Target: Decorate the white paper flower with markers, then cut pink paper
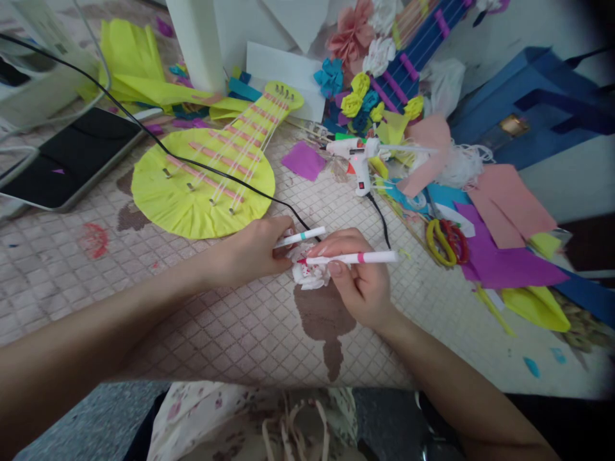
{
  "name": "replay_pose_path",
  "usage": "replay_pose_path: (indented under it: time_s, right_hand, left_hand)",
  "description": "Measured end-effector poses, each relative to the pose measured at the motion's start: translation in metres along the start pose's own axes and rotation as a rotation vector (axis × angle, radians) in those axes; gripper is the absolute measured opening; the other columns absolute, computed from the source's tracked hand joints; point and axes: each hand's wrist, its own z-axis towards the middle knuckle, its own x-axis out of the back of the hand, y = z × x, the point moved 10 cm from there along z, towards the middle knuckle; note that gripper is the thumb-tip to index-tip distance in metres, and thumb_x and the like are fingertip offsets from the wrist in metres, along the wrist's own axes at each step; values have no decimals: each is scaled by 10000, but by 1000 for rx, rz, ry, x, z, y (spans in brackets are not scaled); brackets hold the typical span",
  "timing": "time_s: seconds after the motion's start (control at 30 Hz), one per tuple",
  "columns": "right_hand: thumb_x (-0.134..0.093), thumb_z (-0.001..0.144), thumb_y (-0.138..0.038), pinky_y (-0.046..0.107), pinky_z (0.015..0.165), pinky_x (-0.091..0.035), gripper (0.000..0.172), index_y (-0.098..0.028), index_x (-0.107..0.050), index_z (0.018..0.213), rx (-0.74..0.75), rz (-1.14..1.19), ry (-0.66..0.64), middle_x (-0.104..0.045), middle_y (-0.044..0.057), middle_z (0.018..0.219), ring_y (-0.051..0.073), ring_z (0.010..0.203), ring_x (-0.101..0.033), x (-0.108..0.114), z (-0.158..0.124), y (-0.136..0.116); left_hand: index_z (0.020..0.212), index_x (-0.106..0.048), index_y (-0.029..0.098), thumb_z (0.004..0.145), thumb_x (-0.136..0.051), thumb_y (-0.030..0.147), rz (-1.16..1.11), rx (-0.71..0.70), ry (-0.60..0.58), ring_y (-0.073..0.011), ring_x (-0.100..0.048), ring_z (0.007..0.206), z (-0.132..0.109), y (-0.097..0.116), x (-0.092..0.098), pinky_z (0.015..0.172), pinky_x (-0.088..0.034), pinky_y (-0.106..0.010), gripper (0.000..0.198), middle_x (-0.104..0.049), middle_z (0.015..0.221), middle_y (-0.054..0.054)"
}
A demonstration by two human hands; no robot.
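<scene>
My right hand grips a white marker with a pink band, its red tip touching a small white paper flower that shows red marks. My left hand is closed on a second white marker with a teal band and steadies the flower from the left. Both hands rest low over the checked mat, just in front of a yellow paper guitar.
A white glue gun lies behind the hands, its black cord running toward them. Paper flowers, coloured paper scraps and scissors crowd the right side. A dark tablet sits at the left.
</scene>
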Motion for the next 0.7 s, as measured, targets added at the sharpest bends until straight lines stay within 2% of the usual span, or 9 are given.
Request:
replay_pose_path:
  time_s: [0.37, 0.7]
  right_hand:
    - [-521, 876, -150, 434, 790, -537, 177, -243, -578, 1016, 53, -23, -49, -682, 44, 910, 214, 905, -613, -3, 1, -10]
    - [-534, 857, -130, 437, 794, -522, 184, -229, -585, 1004, 55, 16, -43, -682, 45, 898, 213, 883, -603, -2, -3, -10]
  left_hand:
    - [760, -457, 196, 709, -600, 208, 0, -9, 1, -108, -493, 566, 0, 2, 1, 550, -349, -232, 152, -523, 654, 38]
    - [770, -462, 192, 698, -603, 208, 15, 25, -2, -110, -491, 562, 0, -1, 1, 541, -342, -232, 159, -521, 650, 39]
